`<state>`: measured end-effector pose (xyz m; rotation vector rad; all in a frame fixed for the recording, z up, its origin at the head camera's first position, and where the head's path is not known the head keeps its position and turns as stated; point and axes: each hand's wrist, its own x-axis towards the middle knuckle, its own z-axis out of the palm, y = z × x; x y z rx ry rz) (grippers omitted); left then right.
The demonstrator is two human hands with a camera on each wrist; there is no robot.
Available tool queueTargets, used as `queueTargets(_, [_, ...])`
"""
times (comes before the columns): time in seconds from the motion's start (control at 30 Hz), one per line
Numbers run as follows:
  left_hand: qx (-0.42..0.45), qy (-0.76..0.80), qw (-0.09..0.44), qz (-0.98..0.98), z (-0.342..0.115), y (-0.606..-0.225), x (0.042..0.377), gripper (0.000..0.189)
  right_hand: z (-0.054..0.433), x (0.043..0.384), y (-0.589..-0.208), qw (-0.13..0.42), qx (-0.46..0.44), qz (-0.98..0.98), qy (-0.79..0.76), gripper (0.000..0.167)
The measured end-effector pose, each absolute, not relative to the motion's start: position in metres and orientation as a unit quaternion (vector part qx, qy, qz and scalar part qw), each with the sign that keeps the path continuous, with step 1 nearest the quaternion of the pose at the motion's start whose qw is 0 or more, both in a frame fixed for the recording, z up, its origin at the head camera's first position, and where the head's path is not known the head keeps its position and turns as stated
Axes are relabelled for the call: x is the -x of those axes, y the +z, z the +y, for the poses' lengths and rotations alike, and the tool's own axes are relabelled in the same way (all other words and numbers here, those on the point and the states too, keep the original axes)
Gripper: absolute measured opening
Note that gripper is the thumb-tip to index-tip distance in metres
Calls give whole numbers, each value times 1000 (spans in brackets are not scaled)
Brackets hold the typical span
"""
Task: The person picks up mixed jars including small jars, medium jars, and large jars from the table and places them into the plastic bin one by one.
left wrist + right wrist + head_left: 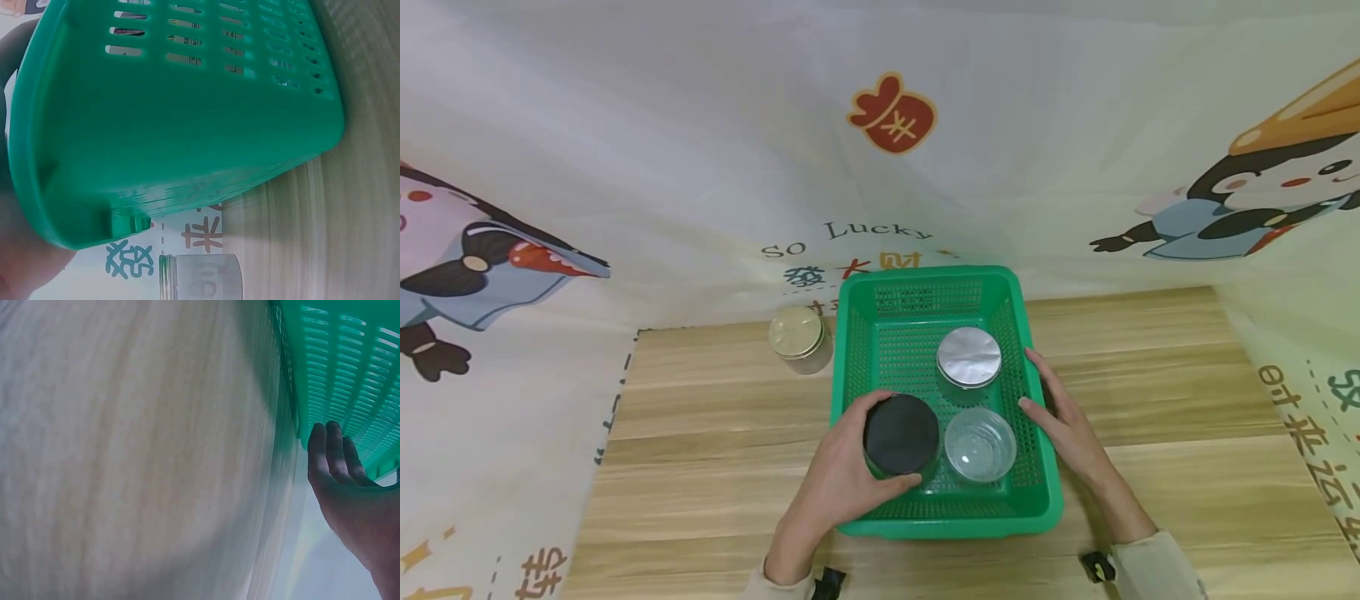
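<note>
A green plastic basket [951, 528] stands on the wooden table. My left hand [842, 471] reaches over its near left corner and grips a black-lidded jar [901, 435], thumb on the near side and fingers curled round the far side. Right of that jar is a clear round container [980, 446]; behind it stands a jar with a silver lid [969, 358]. At the basket's right side, my right hand [1070, 429] holds the rim, with the thumb over the edge. In the right wrist view, its fingers [336, 456] lie along the slotted outer wall.
Left of the basket, on the table [700, 442], stands a clear jar with a gold lid [796, 333]. A printed cloth backdrop [715, 167] rises behind the table and along both sides, close to the basket's far edge.
</note>
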<state>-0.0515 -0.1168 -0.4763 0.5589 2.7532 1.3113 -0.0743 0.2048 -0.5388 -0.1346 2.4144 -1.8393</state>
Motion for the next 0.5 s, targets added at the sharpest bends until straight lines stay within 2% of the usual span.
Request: queueTargets(0.5, [-187,406,17,894,-114,-482,49,99,205,74,-539,53,43,791,-608,65])
